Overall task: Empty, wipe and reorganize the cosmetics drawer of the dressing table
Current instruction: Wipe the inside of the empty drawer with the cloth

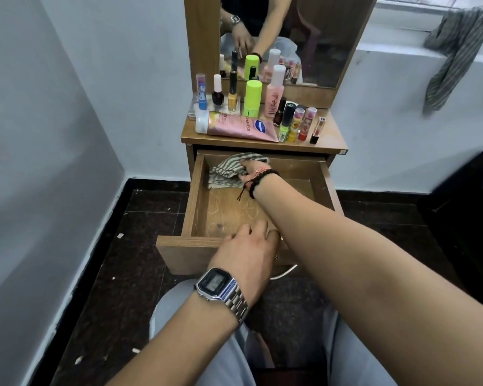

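In the drawer [198,190], the right hand [253,171] grips the cloth [229,169]; the left hand [248,246] holds the front loosely, so hard rubbing could topple the bottles [253,98]

Silver watch [221,291], black bead bracelet [260,181]

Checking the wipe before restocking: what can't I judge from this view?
- Head view: drawer floor at the back left, covered by the cloth under the right hand.
- Front right corner of the floor, hidden by the left hand and the right forearm.
- Small bottles' labels: too small to read.
- Left fingertips, hidden behind the drawer front.
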